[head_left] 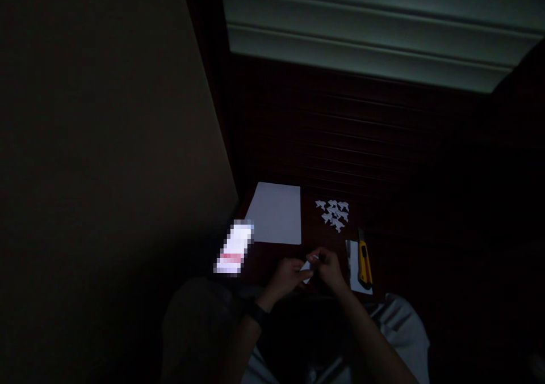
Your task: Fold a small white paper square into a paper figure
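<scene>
While the left hand (288, 276) and right hand (327, 268) pinch a small white paper piece (306, 266), white paper shapes (332, 210) lie beyond, with a yellow cutter (363, 268) at right.

The view is very dim, a pixelated screen (234, 247) glowing brightest, the right side apparently deep shadow.
</scene>
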`<move>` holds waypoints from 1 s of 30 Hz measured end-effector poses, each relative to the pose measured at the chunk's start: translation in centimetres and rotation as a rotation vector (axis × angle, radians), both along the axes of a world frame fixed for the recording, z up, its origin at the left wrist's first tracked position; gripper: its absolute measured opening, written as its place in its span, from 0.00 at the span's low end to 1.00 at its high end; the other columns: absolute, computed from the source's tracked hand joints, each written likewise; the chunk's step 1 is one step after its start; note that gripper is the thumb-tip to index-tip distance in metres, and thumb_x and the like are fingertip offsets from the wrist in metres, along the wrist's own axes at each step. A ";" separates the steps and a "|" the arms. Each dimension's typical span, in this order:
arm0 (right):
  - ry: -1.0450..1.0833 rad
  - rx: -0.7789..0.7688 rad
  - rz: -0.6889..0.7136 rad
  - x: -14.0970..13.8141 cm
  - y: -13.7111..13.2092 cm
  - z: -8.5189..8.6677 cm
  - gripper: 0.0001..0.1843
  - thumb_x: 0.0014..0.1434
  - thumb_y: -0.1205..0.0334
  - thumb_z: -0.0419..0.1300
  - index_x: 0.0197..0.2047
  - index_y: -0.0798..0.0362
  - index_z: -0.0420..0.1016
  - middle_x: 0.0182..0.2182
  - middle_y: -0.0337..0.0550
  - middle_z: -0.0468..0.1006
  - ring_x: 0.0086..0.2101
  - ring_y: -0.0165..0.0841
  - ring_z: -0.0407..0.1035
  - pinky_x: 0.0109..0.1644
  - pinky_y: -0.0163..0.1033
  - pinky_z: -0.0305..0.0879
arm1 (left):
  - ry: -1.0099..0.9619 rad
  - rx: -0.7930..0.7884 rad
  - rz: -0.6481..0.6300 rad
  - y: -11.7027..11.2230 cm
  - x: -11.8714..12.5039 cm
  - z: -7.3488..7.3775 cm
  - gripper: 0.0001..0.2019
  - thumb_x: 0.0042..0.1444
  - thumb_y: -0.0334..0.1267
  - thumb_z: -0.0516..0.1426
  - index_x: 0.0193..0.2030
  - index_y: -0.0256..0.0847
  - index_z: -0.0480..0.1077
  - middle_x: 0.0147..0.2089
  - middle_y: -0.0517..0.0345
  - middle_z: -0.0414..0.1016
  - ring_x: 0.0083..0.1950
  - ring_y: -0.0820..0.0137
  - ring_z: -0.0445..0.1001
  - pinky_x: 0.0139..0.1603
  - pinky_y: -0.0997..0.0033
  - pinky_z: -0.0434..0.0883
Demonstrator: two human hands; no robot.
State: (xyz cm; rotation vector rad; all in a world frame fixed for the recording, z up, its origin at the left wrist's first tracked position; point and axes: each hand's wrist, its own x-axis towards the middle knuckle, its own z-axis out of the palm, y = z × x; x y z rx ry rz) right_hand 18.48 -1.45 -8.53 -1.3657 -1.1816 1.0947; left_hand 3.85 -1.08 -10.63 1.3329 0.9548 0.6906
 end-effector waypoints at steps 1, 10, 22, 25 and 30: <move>0.011 -0.012 0.008 0.0 0.0 0.0 0.09 0.45 0.58 0.61 0.24 0.56 0.72 0.19 0.38 0.71 0.21 0.29 0.63 0.25 0.32 0.57 | 0.012 0.001 0.007 0.0 0.1 -0.1 0.17 0.44 0.49 0.57 0.27 0.33 0.70 0.25 0.56 0.72 0.25 0.69 0.72 0.22 0.75 0.67; 0.031 -0.092 0.044 1.1 0.4 -0.9 0.14 0.45 0.54 0.62 0.20 0.58 0.72 0.15 0.37 0.68 0.18 0.26 0.58 0.21 0.31 0.52 | -0.074 -0.124 -0.028 -0.1 -0.1 0.6 0.21 0.49 0.52 0.53 0.29 0.32 0.72 0.25 0.52 0.75 0.25 0.67 0.72 0.24 0.72 0.68; -0.249 0.050 0.031 0.7 0.4 -0.2 0.18 0.50 0.49 0.56 0.24 0.57 0.72 0.19 0.39 0.71 0.22 0.29 0.62 0.24 0.31 0.55 | -0.133 -0.107 -0.004 -0.1 -0.3 0.5 0.19 0.50 0.51 0.52 0.30 0.33 0.71 0.26 0.54 0.73 0.25 0.68 0.72 0.23 0.72 0.68; -0.188 0.023 0.061 1.1 0.5 -0.3 0.18 0.50 0.49 0.56 0.25 0.57 0.73 0.21 0.41 0.73 0.22 0.29 0.63 0.25 0.31 0.57 | -0.153 -0.117 0.044 0.0 -0.3 0.9 0.20 0.50 0.52 0.51 0.36 0.34 0.70 0.29 0.52 0.74 0.27 0.67 0.73 0.24 0.71 0.69; -0.080 -0.067 0.102 1.5 0.4 -1.0 0.17 0.47 0.50 0.60 0.20 0.57 0.69 0.16 0.39 0.70 0.18 0.27 0.60 0.20 0.30 0.54 | -0.097 -0.110 0.084 0.3 -0.3 1.2 0.21 0.48 0.53 0.53 0.34 0.33 0.70 0.29 0.52 0.74 0.28 0.68 0.72 0.26 0.73 0.67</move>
